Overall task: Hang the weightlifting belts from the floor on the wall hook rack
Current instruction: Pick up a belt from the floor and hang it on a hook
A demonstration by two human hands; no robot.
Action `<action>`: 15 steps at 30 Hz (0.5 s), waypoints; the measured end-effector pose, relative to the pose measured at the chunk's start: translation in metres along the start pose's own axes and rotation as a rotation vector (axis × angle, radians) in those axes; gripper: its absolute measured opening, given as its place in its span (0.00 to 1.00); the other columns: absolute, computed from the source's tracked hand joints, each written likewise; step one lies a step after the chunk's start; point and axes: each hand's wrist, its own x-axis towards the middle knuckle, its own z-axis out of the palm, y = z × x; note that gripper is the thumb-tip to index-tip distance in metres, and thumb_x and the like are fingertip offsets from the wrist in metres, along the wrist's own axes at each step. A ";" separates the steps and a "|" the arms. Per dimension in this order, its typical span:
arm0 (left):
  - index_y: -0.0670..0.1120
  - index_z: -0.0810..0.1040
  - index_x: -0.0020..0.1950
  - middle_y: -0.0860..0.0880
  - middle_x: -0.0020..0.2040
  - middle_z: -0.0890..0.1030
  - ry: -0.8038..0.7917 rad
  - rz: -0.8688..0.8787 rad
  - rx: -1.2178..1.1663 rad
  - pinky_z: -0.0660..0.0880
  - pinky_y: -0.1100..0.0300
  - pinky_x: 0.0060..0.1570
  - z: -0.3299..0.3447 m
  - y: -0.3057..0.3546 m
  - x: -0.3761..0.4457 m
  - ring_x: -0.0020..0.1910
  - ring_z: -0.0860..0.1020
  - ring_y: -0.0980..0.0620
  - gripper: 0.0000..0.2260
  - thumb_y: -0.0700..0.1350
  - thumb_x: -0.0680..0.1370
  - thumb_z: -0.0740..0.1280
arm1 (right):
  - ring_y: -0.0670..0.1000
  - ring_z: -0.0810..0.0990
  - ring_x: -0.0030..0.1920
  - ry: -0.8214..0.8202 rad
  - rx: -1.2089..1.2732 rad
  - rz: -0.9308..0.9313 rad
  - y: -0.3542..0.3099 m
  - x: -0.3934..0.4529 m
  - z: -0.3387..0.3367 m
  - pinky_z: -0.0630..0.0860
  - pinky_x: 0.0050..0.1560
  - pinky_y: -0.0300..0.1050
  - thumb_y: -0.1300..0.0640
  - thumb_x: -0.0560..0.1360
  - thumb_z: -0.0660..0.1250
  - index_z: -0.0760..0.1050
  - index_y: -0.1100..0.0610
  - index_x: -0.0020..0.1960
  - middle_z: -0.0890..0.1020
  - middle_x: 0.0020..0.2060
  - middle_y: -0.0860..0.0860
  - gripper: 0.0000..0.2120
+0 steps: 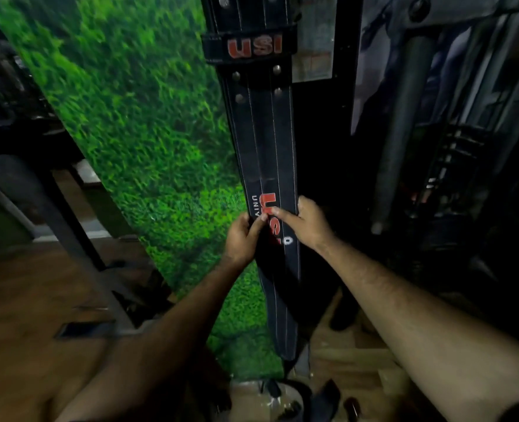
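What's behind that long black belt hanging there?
Behind the belt on its left is a green grass-print panel, on its right something dark. Both hands, left and right, hold its edges. The hook lies out of view.

I see a wall panel covered in green artificial grass (136, 123) on my left, a wooden floor (23, 300) below it, and a dark metal frame leg (69, 233) crossing in front. To my right, dim gym machinery (453, 153) sits in shadow.

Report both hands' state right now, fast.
Left hand: grips the left edge of the hanging belt.
Right hand: grips the belt's right edge, index finger stretched across its front.
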 end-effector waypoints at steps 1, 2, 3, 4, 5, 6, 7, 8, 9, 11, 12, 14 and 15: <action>0.40 0.79 0.53 0.39 0.50 0.84 -0.007 -0.022 0.017 0.77 0.36 0.53 0.004 -0.017 -0.005 0.52 0.82 0.36 0.26 0.64 0.74 0.69 | 0.49 0.85 0.54 -0.020 -0.024 0.031 0.016 -0.008 0.001 0.80 0.59 0.57 0.46 0.72 0.74 0.80 0.59 0.58 0.86 0.52 0.52 0.21; 0.40 0.79 0.53 0.39 0.50 0.84 -0.013 -0.035 0.046 0.77 0.36 0.53 0.007 -0.031 -0.010 0.52 0.82 0.36 0.28 0.66 0.74 0.68 | 0.48 0.85 0.54 -0.028 -0.038 0.053 0.031 -0.015 0.003 0.80 0.59 0.57 0.46 0.72 0.74 0.80 0.60 0.59 0.86 0.53 0.52 0.22; 0.39 0.79 0.53 0.39 0.50 0.84 -0.017 -0.039 0.053 0.77 0.37 0.54 0.009 -0.038 -0.017 0.53 0.82 0.37 0.28 0.65 0.74 0.68 | 0.49 0.85 0.55 -0.027 -0.051 0.071 0.044 -0.021 0.005 0.80 0.59 0.57 0.45 0.72 0.74 0.80 0.60 0.59 0.86 0.53 0.52 0.24; 0.39 0.79 0.54 0.40 0.51 0.85 -0.014 -0.040 0.057 0.77 0.39 0.55 0.010 -0.041 -0.022 0.53 0.82 0.39 0.25 0.62 0.75 0.68 | 0.49 0.85 0.54 -0.031 -0.066 0.090 0.057 -0.026 0.009 0.80 0.59 0.57 0.43 0.71 0.74 0.80 0.60 0.59 0.86 0.53 0.52 0.25; 0.39 0.79 0.55 0.42 0.52 0.85 -0.007 -0.039 0.068 0.78 0.41 0.56 0.011 -0.043 -0.025 0.54 0.83 0.41 0.23 0.58 0.75 0.67 | 0.50 0.85 0.54 -0.035 -0.092 0.116 0.066 -0.031 0.011 0.80 0.58 0.57 0.43 0.70 0.74 0.80 0.60 0.58 0.86 0.52 0.53 0.25; 0.39 0.79 0.55 0.43 0.52 0.85 -0.012 -0.039 0.088 0.78 0.43 0.57 0.012 -0.046 -0.027 0.54 0.83 0.43 0.21 0.57 0.75 0.67 | 0.51 0.85 0.52 -0.040 -0.128 0.149 0.079 -0.036 0.014 0.80 0.57 0.58 0.43 0.69 0.74 0.81 0.60 0.57 0.86 0.51 0.53 0.25; 0.40 0.80 0.56 0.43 0.53 0.85 -0.033 -0.036 0.103 0.78 0.44 0.58 0.012 -0.052 -0.028 0.55 0.83 0.44 0.21 0.57 0.75 0.67 | 0.52 0.85 0.51 -0.048 -0.166 0.172 0.089 -0.041 0.017 0.81 0.54 0.58 0.41 0.69 0.73 0.81 0.59 0.56 0.87 0.50 0.53 0.25; 0.41 0.80 0.57 0.44 0.54 0.85 -0.047 -0.037 0.124 0.78 0.44 0.59 0.013 -0.060 -0.031 0.55 0.83 0.45 0.21 0.57 0.75 0.67 | 0.53 0.85 0.49 -0.048 -0.198 0.185 0.097 -0.046 0.020 0.81 0.51 0.58 0.39 0.68 0.72 0.81 0.59 0.54 0.87 0.48 0.53 0.27; 0.42 0.80 0.57 0.44 0.55 0.85 -0.063 -0.042 0.136 0.78 0.43 0.59 0.013 -0.074 -0.032 0.56 0.83 0.45 0.22 0.58 0.74 0.67 | 0.54 0.85 0.48 -0.050 -0.226 0.201 0.106 -0.052 0.024 0.82 0.49 0.58 0.38 0.68 0.72 0.81 0.60 0.53 0.87 0.47 0.54 0.27; 0.43 0.80 0.57 0.45 0.56 0.85 -0.081 -0.073 0.152 0.78 0.41 0.59 0.013 -0.101 -0.040 0.57 0.83 0.46 0.22 0.59 0.74 0.67 | 0.55 0.85 0.49 -0.070 -0.247 0.234 0.117 -0.065 0.031 0.81 0.49 0.58 0.43 0.71 0.74 0.82 0.61 0.53 0.87 0.48 0.56 0.22; 0.43 0.80 0.57 0.45 0.56 0.85 -0.085 -0.088 0.158 0.78 0.42 0.58 0.014 -0.109 -0.046 0.57 0.83 0.47 0.22 0.59 0.75 0.67 | 0.56 0.85 0.48 -0.082 -0.265 0.257 0.125 -0.070 0.035 0.82 0.49 0.57 0.46 0.72 0.75 0.81 0.62 0.53 0.87 0.48 0.57 0.20; 0.43 0.81 0.56 0.44 0.55 0.85 -0.096 -0.108 0.218 0.79 0.43 0.54 0.016 -0.120 -0.056 0.55 0.83 0.47 0.22 0.61 0.74 0.65 | 0.57 0.85 0.44 -0.079 -0.330 0.283 0.136 -0.080 0.040 0.82 0.44 0.55 0.40 0.72 0.72 0.81 0.63 0.49 0.86 0.44 0.57 0.24; 0.43 0.81 0.55 0.44 0.54 0.85 -0.102 -0.114 0.253 0.80 0.44 0.52 0.017 -0.126 -0.059 0.53 0.84 0.46 0.24 0.62 0.74 0.64 | 0.57 0.84 0.40 -0.086 -0.366 0.287 0.142 -0.086 0.044 0.81 0.39 0.53 0.35 0.72 0.69 0.80 0.63 0.46 0.86 0.40 0.56 0.28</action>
